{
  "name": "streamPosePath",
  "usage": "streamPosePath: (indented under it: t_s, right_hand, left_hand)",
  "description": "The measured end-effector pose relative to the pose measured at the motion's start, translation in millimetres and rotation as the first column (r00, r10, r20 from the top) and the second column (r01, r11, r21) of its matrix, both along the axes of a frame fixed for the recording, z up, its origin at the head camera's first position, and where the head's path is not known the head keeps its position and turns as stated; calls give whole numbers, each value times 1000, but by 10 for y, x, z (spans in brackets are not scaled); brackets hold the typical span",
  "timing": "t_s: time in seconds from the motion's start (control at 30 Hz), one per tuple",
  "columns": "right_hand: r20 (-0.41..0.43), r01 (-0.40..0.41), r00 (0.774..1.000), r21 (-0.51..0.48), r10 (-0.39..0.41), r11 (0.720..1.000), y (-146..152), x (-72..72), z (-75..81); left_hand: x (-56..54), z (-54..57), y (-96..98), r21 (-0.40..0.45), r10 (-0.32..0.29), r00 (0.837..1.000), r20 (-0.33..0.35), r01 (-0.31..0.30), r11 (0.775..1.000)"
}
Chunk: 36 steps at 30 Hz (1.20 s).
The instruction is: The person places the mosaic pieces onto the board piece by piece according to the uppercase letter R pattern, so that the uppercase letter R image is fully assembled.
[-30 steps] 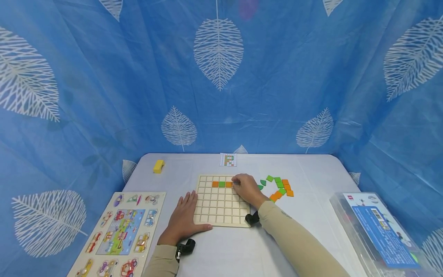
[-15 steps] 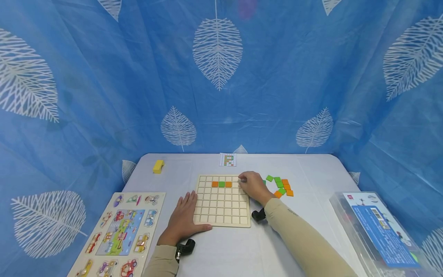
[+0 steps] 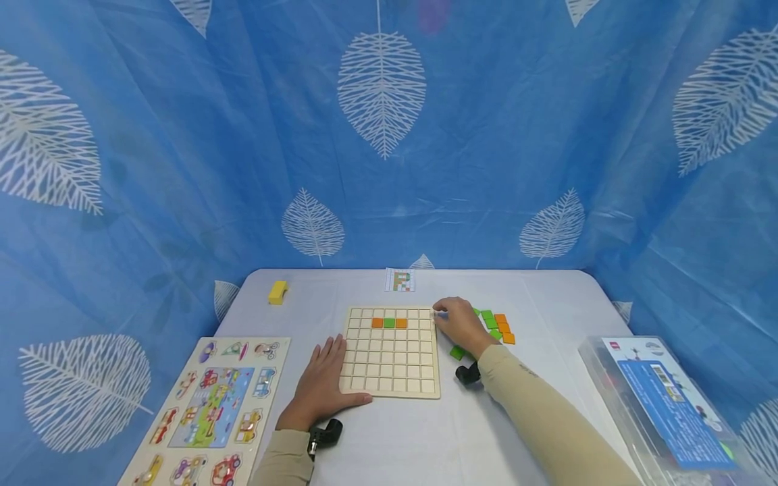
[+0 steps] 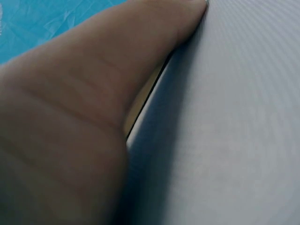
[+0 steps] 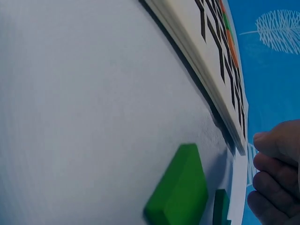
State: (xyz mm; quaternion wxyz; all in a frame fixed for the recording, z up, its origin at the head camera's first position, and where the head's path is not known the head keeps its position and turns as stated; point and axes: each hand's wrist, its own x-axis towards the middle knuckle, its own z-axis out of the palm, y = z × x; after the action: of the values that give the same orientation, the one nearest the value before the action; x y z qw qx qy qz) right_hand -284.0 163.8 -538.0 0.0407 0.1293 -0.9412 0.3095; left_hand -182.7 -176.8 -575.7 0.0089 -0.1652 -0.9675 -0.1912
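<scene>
My left hand lies with straight fingers along the left edge of a pale wooden grid board, its thumb against the near edge. In the board's second row from the far side sit an orange tile, a green tile and another orange tile. Just past the right edge hovers my right hand, fingers loosely bent, with nothing visible between them. Under and beside it lie loose green tiles and orange tiles. The right wrist view shows a green tile near the board's side.
A small pattern card lies beyond the board. A yellow block stands at the back left. To the left is a picture puzzle board; a clear plastic box with a blue label sits at the right. A leaf-print blue cloth hangs behind.
My right hand has moved right, off the board's tile row and over to the loose tiles. Three tiles stay in the row. The left hand has not moved.
</scene>
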Motion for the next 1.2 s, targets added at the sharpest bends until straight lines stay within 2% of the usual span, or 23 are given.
streamPosePath:
  t_s: [0.27, 0.53, 0.77, 1.2]
  right_hand:
    - [-39, 1, 999, 52, 1, 999, 121, -43, 6]
    - [-5, -3, 1000, 78, 4, 997, 215, -23, 33]
    - [-17, -20, 1000, 99, 22, 995, 305, -59, 17]
    - [36, -31, 999, 128, 27, 991, 418, -97, 13]
  left_hand:
    - [-13, -12, 3, 3, 1, 1000, -3, -1, 1000]
    - [-7, -42, -4, 1, 2, 1000, -2, -2, 1000]
    - [-8, -37, -4, 2, 2, 1000, 1, -2, 1000]
    - [-15, -33, -13, -1, 1, 1000, -3, -1, 1000]
